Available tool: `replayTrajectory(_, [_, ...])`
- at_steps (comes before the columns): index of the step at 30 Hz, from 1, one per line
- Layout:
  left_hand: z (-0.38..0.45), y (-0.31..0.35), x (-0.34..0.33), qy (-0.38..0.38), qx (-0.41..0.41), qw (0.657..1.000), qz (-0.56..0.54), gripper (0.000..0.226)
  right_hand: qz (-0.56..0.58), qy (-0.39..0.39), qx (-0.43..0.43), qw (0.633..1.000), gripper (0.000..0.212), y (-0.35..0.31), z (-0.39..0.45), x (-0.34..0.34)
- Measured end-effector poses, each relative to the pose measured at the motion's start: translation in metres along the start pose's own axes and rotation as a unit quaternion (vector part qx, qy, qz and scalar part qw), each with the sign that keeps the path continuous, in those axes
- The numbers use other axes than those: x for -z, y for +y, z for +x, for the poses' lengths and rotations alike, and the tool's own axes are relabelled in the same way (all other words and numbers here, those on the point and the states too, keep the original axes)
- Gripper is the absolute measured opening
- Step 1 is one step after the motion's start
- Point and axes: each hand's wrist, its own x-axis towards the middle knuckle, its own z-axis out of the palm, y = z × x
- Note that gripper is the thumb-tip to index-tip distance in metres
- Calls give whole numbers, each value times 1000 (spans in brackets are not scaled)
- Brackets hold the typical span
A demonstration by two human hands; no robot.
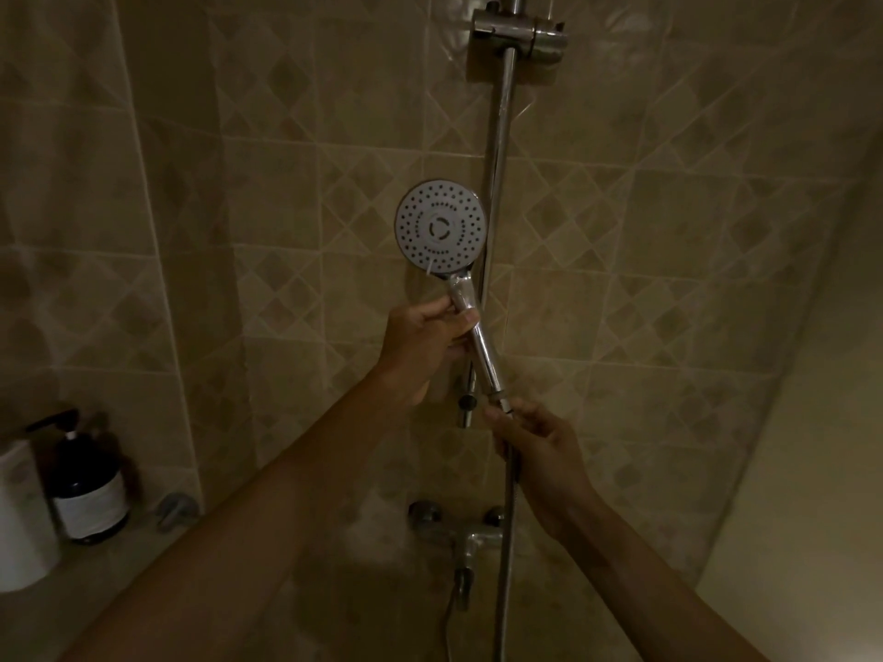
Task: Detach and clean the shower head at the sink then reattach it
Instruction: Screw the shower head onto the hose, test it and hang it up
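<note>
The round shower head [440, 227] faces me, its grey spray plate dotted with nozzles, in front of the tiled wall. My left hand [423, 346] is wrapped around the upper part of its chrome handle [480, 344]. The handle slants down to the right. My right hand [537, 453] pinches the hose nut [501, 402] at the handle's lower end. The metal hose [507, 542] hangs straight down from there.
A chrome slide rail [499, 150] runs up the wall to a holder bracket [523, 35]. The mixer tap [461, 530] sits low on the wall. On a ledge at the left stand a dark pump bottle [88, 489] and a white roll [19, 513].
</note>
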Motion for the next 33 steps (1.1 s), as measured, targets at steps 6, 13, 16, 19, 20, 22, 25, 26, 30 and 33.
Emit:
replayTrajectory(6, [0,-4,0,-8,-3,1000,11,24,29,-35,-41,998,45,6,-4,-4])
replayTrajectory(13, [0,-11,-2,-19,-9,1000,12,20,-21,-34,-13,999,47,10,-7,3])
replayTrajectory(16, [-1,-11,-5,-28,-6,1000,9,22,19,-29,-11,999,34,14,-7,5])
replayTrajectory(19, [1,-12,-5,-30,7,1000,-3,22,56,-39,-64,996,34,16,-7,4])
replayTrajectory(20, [1,-13,-6,-29,11,1000,-4,23,59,-44,-82,994,37,15,-6,4])
replayTrajectory(22, [1,-14,-6,-28,19,999,-2,26,37,-55,-94,993,39,13,-7,3])
replayTrajectory(25, [-1,-18,-7,-34,23,999,-5,26,-11,-68,-67,995,39,15,-10,5])
replayTrajectory(26, [-1,-19,-7,-36,24,999,-8,26,-22,-64,-47,997,39,17,-11,5])
replayTrajectory(30, [-1,-23,-7,-40,30,999,-9,24,-2,-15,-28,1000,36,22,-11,7])
replayTrajectory(33, [0,-21,-5,-36,37,999,-13,26,37,-31,-83,995,33,27,-7,7])
